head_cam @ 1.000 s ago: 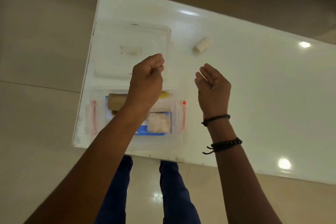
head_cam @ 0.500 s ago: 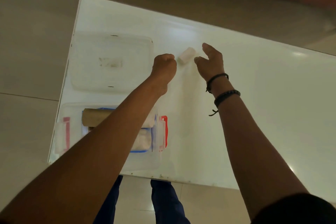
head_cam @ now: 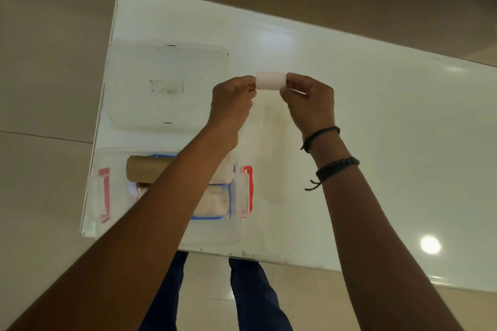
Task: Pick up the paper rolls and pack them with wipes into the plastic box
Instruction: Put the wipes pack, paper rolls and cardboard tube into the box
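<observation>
The small roll (head_cam: 269, 80), lying loose on the counter (head_cam: 376, 129) a second ago, is now pinched at its ends between left hand (head_cam: 232, 101) and right hand (head_cam: 309, 101), mid-counter; boxing it seems next; the box (head_cam: 172, 223), at the near left corner, is half hidden by the left forearm; the wipes are indistinct.

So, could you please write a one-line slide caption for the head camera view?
Both hands, left hand and right hand, hold a small white paper roll above the table, beyond the open plastic box.
</observation>
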